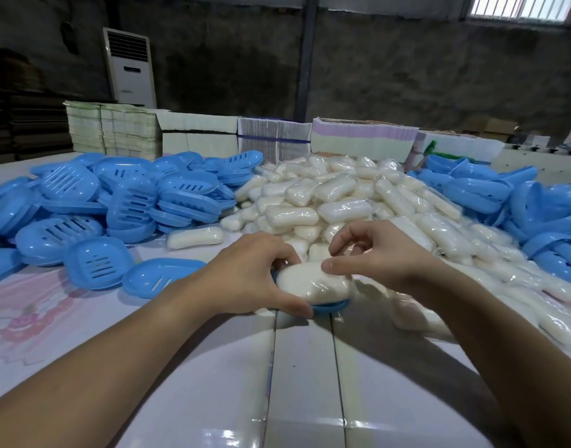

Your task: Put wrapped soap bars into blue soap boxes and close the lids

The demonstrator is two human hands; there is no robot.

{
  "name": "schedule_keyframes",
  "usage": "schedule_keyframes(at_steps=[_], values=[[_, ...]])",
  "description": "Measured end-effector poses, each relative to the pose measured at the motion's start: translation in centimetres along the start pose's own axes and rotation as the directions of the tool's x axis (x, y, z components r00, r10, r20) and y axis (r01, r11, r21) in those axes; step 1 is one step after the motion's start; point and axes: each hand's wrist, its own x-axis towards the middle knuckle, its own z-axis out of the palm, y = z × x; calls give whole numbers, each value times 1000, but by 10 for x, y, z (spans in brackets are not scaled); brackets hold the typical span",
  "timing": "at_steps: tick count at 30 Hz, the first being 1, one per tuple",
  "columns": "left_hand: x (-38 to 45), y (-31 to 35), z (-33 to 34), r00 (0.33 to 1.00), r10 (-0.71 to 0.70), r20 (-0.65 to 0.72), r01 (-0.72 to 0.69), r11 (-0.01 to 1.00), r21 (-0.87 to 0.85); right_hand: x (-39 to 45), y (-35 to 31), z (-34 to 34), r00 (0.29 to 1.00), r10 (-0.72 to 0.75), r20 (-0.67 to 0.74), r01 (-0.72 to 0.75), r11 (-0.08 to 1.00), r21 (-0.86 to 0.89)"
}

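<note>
The soap boxes (129, 202) are smooth blue plastic with a soft sheen. The soap bars (339, 192) are wrapped in clear, crinkly, glossy film. The table (303, 383) is glossy white and mirrors the light; it may be laminate. The stacks (116, 130) behind look like matt paper or card.

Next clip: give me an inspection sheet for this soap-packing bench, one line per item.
Surface: white panelled table, with a pink patterned sheet at the left.
Job's things: wrapped soap bar sits in a blue soap box base; pile of wrapped soap bars behind; heaps of blue soap box parts left and right.
Clutter: one stray wrapped bar lies apart from the pile.
Hands: left hand grips the base and bar; right hand touches the bar's top with its thumb.
Cables: nothing seen.
Surroundings: stacked flat cartons, standing air conditioner, barred window.
</note>
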Motion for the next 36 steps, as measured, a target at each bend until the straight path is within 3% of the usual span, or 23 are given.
schedule_keyframes(at_steps=[6,17,20,24,28,30,32,34,36], values=[[0,-7,-6,996,-33,84,34,999,-7,-4,3,-23,977,1,215,48,974,-224],[-1,-3,-5,998,-69,6,69,997,-24,-6,1,-5,977,-126,169,187,889,-418],[-1,-3,-3,997,-79,18,79,996,-33,-7,-2,-4,980,-101,173,173,863,-475],[0,-4,-1,996,-88,12,88,994,-62,-4,0,-10,976,-62,209,156,869,-470],[2,-2,7,999,-39,3,39,997,-68,-8,2,-21,970,-76,229,151,932,-329],[3,-1,11,1000,-9,10,10,996,-84,-6,6,-30,989,-107,106,129,964,-232],[4,-3,12,1000,10,26,-7,995,-101,-1,16,-42,987,-105,-117,91,988,-122],[5,-5,11,998,24,54,-18,995,-100,7,31,-57,934,-50,-354,6,992,-124],[5,-8,10,996,52,73,-44,994,-98,11,52,-77,817,8,-577,-158,965,-210]])
